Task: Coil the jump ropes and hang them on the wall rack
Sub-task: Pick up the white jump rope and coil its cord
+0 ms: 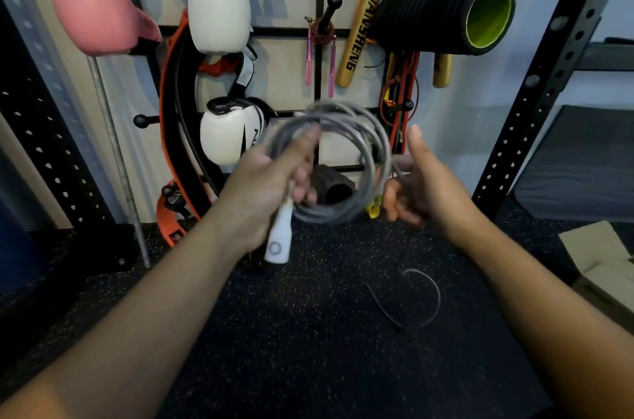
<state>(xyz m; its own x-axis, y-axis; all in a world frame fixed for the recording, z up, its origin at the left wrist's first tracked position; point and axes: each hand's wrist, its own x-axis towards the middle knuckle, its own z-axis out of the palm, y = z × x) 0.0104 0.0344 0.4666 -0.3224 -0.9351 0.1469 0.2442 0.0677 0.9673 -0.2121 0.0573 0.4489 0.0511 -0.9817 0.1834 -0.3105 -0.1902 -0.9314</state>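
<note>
Coiling is underway: the left hand (271,175) is gripping the rope (346,144) loops, the right hand (417,185) is pinching the loose end, needing another wrap before hanging

Forearms: being shown bare, no sleeve being worn.
Left hand (271,175): no glove being worn.
Right hand (422,185): likewise ungloved.

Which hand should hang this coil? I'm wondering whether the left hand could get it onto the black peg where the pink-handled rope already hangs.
Probably yes. The left hand grips the grey rope coil and white handle, and nothing stands between it and the black peg above. The rope's tail lies on the floor.
</note>
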